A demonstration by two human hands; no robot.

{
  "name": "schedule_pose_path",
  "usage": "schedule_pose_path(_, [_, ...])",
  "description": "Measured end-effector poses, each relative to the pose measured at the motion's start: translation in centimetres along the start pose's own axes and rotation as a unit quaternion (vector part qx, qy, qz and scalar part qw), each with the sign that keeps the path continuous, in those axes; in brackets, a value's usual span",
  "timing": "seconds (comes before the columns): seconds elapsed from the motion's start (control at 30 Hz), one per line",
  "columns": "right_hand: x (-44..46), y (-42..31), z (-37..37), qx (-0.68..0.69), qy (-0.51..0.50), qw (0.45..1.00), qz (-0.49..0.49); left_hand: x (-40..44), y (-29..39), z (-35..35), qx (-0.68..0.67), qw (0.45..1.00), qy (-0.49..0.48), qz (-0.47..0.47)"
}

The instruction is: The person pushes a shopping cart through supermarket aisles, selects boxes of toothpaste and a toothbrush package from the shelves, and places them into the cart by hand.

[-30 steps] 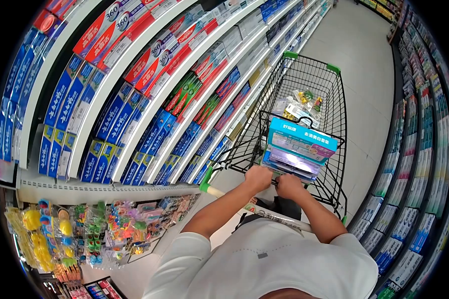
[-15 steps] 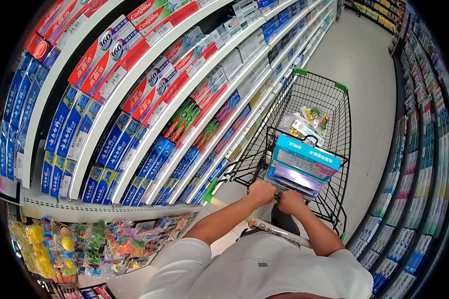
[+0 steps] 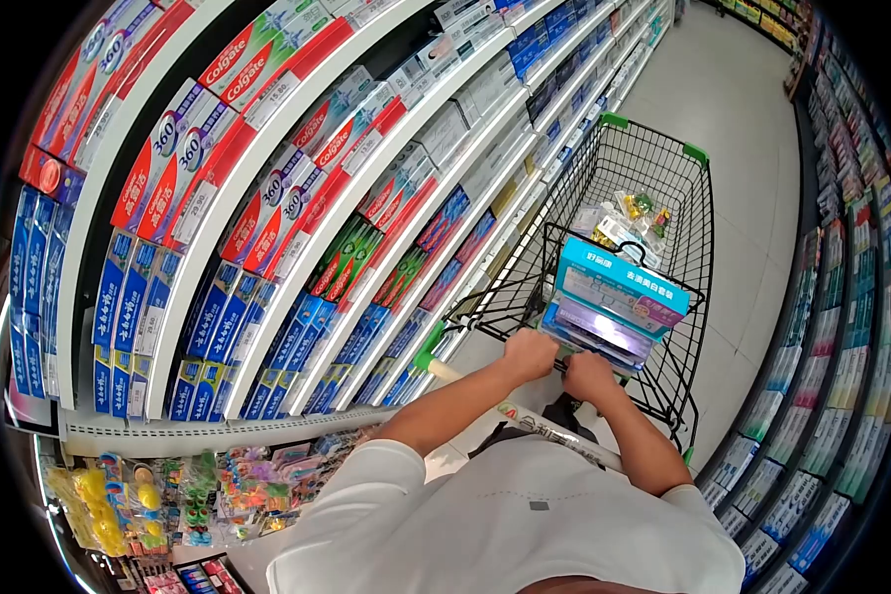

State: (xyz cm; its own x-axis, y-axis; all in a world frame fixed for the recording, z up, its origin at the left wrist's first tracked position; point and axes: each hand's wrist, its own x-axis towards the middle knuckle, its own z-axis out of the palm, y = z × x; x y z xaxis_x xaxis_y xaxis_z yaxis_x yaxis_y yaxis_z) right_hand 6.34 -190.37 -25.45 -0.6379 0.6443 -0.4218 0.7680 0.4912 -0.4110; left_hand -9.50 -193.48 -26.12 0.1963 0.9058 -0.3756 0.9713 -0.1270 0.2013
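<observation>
My left hand (image 3: 532, 353) is closed at the near side of a stack of boxes, just left of my right hand (image 3: 588, 375), which is closed too. What lies inside the fingers is mostly hidden; a short dark bar shows between the two hands. Directly beyond them a teal box (image 3: 624, 278) leans over shiny purple packs (image 3: 597, 332) at the near end of the black wire cart (image 3: 708, 213) with green corners. Deeper in the basket lie small clear and yellow packages (image 3: 632, 226). The cart's pale handle bar (image 3: 554, 432) runs under my forearms, close to my body.
Tall white shelves (image 3: 193, 297) with toothpaste boxes rise on the left. Bagged toys (image 3: 99, 505) hang at the lower left. A dark shelf with hanging packs (image 3: 827, 337) lines the right side. Tiled floor (image 3: 752, 148) stretches ahead between them.
The cart and both hands now appear slightly farther right in view. The left shelves have shifted in the frame too. Both hands stay closed at the same place by the boxes.
</observation>
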Motion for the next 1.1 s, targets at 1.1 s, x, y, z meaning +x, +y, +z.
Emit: schedule_pose_path(1.1, [11.0, 6.6, -8.7, 0.017, 0.000, 1.000, 0.022, 14.6, -2.9, -7.5, 0.041, 0.999, -0.006, -0.004])
